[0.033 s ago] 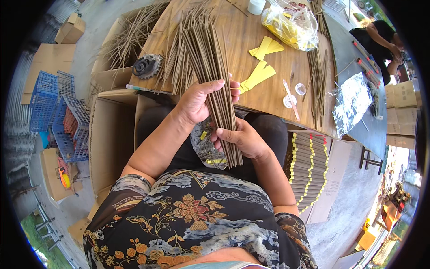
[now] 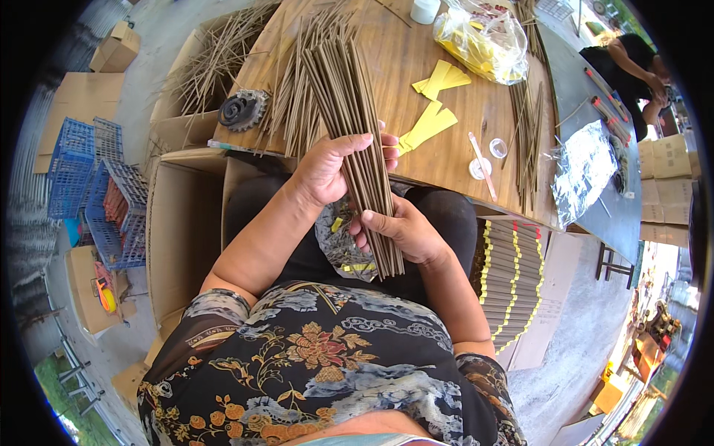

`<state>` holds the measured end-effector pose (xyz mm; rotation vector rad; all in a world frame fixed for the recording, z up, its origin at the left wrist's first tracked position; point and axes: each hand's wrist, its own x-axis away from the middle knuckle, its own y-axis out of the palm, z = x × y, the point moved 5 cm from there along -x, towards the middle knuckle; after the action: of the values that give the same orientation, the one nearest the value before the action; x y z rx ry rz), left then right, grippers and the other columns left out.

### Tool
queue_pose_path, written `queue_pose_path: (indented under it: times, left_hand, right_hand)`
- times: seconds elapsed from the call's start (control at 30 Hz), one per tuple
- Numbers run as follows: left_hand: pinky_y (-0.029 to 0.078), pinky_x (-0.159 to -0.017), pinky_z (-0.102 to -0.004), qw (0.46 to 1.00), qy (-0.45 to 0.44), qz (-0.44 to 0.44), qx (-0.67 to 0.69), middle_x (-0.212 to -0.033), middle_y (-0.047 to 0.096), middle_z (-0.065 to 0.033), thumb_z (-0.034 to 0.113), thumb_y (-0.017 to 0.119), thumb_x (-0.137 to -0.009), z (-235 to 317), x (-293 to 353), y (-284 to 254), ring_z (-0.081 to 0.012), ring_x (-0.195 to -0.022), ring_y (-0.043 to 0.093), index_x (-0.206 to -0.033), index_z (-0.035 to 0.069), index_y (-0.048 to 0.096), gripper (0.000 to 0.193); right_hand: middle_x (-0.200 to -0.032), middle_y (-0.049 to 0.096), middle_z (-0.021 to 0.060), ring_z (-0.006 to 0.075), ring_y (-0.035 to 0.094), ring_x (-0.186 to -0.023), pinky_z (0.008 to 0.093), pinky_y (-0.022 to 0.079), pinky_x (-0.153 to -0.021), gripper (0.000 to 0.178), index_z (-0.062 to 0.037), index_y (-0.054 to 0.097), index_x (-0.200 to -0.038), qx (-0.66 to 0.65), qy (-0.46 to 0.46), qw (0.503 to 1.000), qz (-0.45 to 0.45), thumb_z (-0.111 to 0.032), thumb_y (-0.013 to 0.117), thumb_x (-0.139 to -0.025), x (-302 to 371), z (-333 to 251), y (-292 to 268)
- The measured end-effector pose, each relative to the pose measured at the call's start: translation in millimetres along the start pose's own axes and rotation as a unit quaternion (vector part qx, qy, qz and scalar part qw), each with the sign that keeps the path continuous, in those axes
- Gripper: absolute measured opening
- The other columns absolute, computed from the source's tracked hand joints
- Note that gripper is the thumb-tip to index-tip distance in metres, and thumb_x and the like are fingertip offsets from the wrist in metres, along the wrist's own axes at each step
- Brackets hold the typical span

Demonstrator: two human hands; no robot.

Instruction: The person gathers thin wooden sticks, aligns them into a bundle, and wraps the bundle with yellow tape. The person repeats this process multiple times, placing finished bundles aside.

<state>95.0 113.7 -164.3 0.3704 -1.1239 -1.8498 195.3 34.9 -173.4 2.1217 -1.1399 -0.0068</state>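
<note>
I see the stick bundle (image 2: 367, 177) over the lap (image 2: 450, 219), far end over the table (image 2: 483, 108). Left hand (image 2: 323, 169) grasps its middle, right hand (image 2: 407, 230) its near part. Probably light, stiff, snappable; I'd grip both spots snugly, uncrushed, lest it splay.

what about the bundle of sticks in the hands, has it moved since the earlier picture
No, not noticeably. Judged against the wooden table, the bundle of sticks keeps the same place and slant, so no direction shows.
</note>
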Motion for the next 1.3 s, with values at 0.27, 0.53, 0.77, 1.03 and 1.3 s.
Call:
queue_pose_path:
  times: [0.27, 0.53, 0.77, 1.03, 1.3]
  left_hand:
    - [0.039, -0.097, -0.0461, 0.995, -0.009, -0.045, 0.085, -0.118, 0.049, -0.0242, 0.006, 0.048, -0.077, -3, -3, -13, -0.0346, -0.108, 0.051, -0.122, -0.003, 0.040, 0.047]
    - [0.037, -0.098, -0.0459, 0.981, -0.017, -0.086, 0.172, -0.123, 0.045, -0.0237, 0.008, 0.046, -0.075, -2, -4, -22, -0.0353, -0.112, 0.048, -0.124, -0.005, 0.037, 0.051]
    - [0.043, -0.093, -0.0449, 0.988, -0.009, -0.043, 0.149, -0.118, 0.050, -0.0192, 0.009, 0.056, -0.079, -6, -5, -27, -0.0327, -0.106, 0.052, -0.119, -0.001, 0.044, 0.043]
    - [0.050, -0.077, -0.0359, 0.995, 0.043, -0.022, 0.088, -0.086, 0.060, -0.0096, 0.006, 0.062, -0.077, -2, -3, -26, -0.0217, -0.081, 0.059, -0.101, 0.002, 0.053, 0.025]
    - [0.051, -0.068, -0.0336, 0.995, 0.047, 0.016, 0.089, -0.077, 0.060, -0.0082, 0.003, 0.060, -0.078, -5, -1, -36, -0.0189, -0.071, 0.059, -0.091, 0.003, 0.055, 0.015]
  right_hand:
    - [-0.095, 0.057, 0.0139, 0.0193, 0.059, -0.081, 0.0309, 0.050, -0.071, 0.034, -0.0018, 0.037, -0.118, -0.040, -0.024, 0.999, 0.017, -0.026, 0.041, -0.094, -5, -2, -3]
    - [-0.097, 0.058, 0.0151, 0.0208, 0.060, -0.083, 0.0308, 0.049, -0.074, 0.040, 0.0024, 0.038, -0.120, -0.003, -0.041, 0.996, 0.075, -0.029, 0.034, -0.095, -11, -3, -12]
    - [-0.093, 0.059, 0.0111, 0.0177, 0.060, -0.084, 0.0301, 0.049, -0.076, 0.034, 0.0021, 0.040, -0.118, 0.048, -0.043, 0.991, 0.113, -0.019, 0.046, -0.092, -10, -7, -5]
    - [-0.092, 0.057, 0.0061, 0.0110, 0.055, -0.081, 0.0245, 0.046, -0.075, 0.034, 0.0021, 0.041, -0.119, 0.206, -0.067, 0.965, 0.147, -0.016, 0.049, -0.091, -14, 5, -10]
    - [-0.092, 0.056, 0.0044, 0.0079, 0.050, -0.082, 0.0225, 0.043, -0.073, 0.038, 0.0021, 0.041, -0.121, 0.246, -0.059, 0.955, 0.156, -0.019, 0.051, -0.090, -13, -1, 1]
